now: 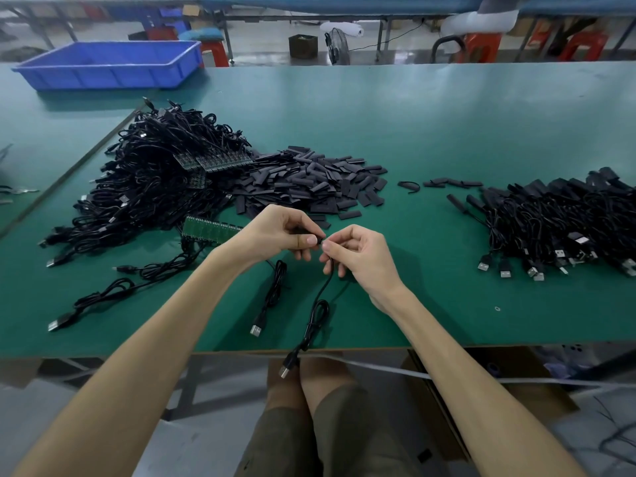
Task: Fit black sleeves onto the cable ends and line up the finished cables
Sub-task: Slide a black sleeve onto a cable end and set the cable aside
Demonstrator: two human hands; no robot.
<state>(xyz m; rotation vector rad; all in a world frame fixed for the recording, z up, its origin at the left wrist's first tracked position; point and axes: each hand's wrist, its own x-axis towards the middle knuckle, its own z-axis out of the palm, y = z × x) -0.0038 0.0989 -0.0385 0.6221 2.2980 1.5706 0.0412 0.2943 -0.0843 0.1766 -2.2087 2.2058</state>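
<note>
We saw the two hands meet over the near middle of the green surface (447, 115), fingertips almost touching. The left hand (282, 235) had its thumb and curled fingers closed on a small black sleeve (320, 238), most of it hidden by the fingers. The right hand (358, 256) pinched the end of a thin black cable (320, 290) right at that sleeve; we could not tell how far the sleeve sat on the cable end. The cable dropped from the hands, looped once and hung over the near edge, with its USB plug (285, 370) below the edge.

Just left of it a second cable (272, 297) lay coiled on the surface. A strip of green circuit boards (210, 229) lay beside the left wrist. Farther back a heap of loose sleeves (309, 184) touched a large tangle of cables (148, 187) on the left. Well apart on the right lay a pile of sleeved cables (568, 222), their plugs towards the near side. A blue bin (110, 65) stood at the far left corner
</note>
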